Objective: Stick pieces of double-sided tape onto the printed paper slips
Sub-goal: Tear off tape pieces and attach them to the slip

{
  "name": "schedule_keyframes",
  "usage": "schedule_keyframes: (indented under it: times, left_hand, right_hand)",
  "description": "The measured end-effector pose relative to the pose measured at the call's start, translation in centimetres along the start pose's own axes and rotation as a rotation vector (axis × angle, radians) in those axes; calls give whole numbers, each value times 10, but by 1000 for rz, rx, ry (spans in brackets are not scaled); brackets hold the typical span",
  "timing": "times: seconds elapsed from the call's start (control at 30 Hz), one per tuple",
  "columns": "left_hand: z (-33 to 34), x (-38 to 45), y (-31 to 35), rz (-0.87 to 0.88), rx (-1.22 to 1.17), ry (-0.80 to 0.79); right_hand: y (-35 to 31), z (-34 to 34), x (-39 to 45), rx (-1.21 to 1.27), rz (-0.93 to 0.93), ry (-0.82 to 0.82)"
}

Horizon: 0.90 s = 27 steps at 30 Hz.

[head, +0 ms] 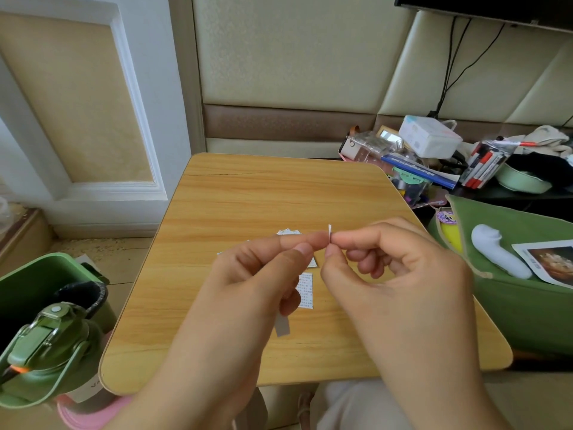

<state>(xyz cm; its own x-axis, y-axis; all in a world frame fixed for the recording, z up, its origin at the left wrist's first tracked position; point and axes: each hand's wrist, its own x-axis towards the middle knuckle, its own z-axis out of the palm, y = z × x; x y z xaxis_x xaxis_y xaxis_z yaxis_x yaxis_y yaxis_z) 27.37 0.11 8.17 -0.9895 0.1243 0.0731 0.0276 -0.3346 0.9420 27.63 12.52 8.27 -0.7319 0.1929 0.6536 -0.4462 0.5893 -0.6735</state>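
1. Both hands are up over the wooden tabletop (242,193): left hand (260,274) and right hand (400,268) each pinch the same tiny white tape piece (329,233) between thumb and forefinger.
2. A tape strip (282,325) hangs below the left hand.
3. Printed paper slips (305,290) lie on the tabletop right beneath the hands.

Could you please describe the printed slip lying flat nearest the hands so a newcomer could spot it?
On the wooden table, look just below the right hand. The printed slip lies flat there, fully visible and upright, unlike the partly hidden slips behind the fingers.
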Motion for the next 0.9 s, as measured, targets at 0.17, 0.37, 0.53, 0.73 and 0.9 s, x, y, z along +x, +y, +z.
schedule_keyframes:
  times: [0.17, 0.37, 0.53, 0.73, 0.9]
  left_hand:
    - [-3, 2, 3, -38, -70, -63]
    - [-7, 2, 4, -65, -121, -140]
    - [-9, 3, 2, -69, -121, -165]
    - [-7, -1, 4, -24, -8, -83]
    - [-8, -2, 4, 11, 104, -54]
  right_hand:
    - [1, -2, 2, 84, 36, -39]
    - [1, -6, 3, 140, 44, -81]
    - [1, -8, 4, 19, -82, -66]
    - [-1, -10, 5, -192, -203, -40]
    - [-2, -9, 4, -254, -241, -27]
